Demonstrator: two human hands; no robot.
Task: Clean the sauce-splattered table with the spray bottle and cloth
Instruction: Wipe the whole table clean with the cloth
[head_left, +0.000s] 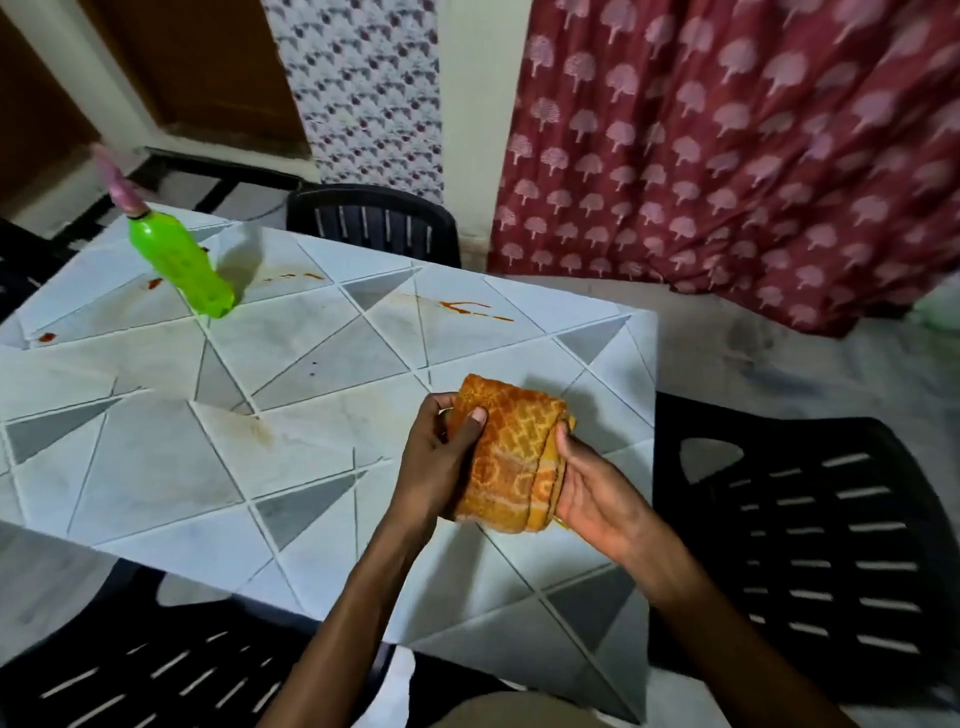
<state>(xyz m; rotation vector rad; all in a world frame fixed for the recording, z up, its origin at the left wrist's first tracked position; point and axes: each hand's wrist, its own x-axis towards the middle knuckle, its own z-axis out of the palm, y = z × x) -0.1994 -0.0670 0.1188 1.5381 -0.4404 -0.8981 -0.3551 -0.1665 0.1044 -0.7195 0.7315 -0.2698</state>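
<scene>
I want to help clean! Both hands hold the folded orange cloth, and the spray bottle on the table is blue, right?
Not blue: the head view shows a green spray bottle on the table. The left hand and right hand hold the folded orange cloth.

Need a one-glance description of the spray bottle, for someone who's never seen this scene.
Start at the pale table with the triangle pattern. At its far left corner, among red sauce splatters, stands the spray bottle. Bright green body, pink nozzle: the only bottle there, unlike the folded orange cloth nearer the camera.
</scene>
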